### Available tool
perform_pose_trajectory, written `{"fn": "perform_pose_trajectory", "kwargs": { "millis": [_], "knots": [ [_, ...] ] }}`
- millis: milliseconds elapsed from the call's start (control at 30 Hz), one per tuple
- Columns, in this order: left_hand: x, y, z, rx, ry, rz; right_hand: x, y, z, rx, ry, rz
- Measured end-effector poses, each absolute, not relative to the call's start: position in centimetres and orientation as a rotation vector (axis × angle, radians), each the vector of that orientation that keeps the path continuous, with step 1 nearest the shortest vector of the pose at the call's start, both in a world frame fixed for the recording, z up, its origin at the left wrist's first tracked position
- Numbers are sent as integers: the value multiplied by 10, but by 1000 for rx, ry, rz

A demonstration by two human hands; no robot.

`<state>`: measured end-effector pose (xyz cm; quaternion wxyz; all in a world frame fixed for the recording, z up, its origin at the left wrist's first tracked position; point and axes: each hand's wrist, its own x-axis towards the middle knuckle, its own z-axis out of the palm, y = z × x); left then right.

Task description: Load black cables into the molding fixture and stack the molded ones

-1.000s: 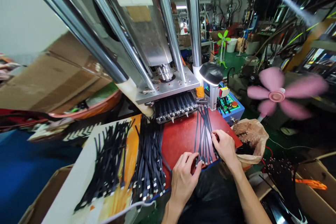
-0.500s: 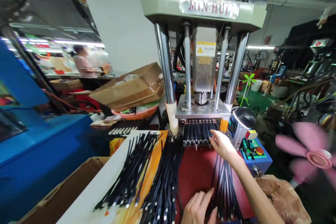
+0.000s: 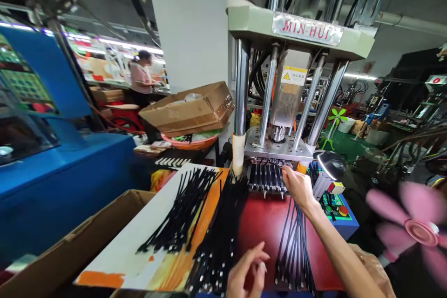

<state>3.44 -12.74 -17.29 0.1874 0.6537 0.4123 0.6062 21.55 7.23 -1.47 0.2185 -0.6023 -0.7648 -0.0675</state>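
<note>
My right hand point(image 3: 299, 187) reaches to the right end of the slotted metal mould point(image 3: 267, 178) under the press, its fingers closed. Whatever they pinch is too small to make out. Several black cords lie side by side across the mould. Below my right hand, a bundle of thin black cords point(image 3: 295, 247) with shiny tips is spread on the red work surface point(image 3: 260, 219). Low in the view, my left hand point(image 3: 246, 272) hovers with fingers loosely bent and apart, holding nothing. It lies between that bundle and a thick pile of black cords point(image 3: 218, 237).
The press point(image 3: 300, 32) stands straight ahead on steel columns. More black cords point(image 3: 185, 209) lie on a white board point(image 3: 139, 223) at left. A control box point(image 3: 344, 223), a lamp point(image 3: 330, 165) and a spinning pink fan point(image 3: 421, 230) are at right. A person point(image 3: 141, 77) stands far left.
The view has turned left. My left hand has lifted away from the right-hand cord bundle and moved left. My right hand stays at the mould's right end, its fingers now more closed.
</note>
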Motion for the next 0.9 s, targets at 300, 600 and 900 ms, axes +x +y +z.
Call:
{"fn": "perform_pose_trajectory", "kwargs": {
  "millis": [300,600,900],
  "knots": [
    [-35,-91,-62,1649,1157,1547,253,-95,68,-1212,-1949,-25],
    [41,-173,-98,996,193,517,235,-150,27,-1364,-1960,343],
    [67,-184,-118,1100,505,611,245,-151,2,-1459,-2002,456]
  ]
}}
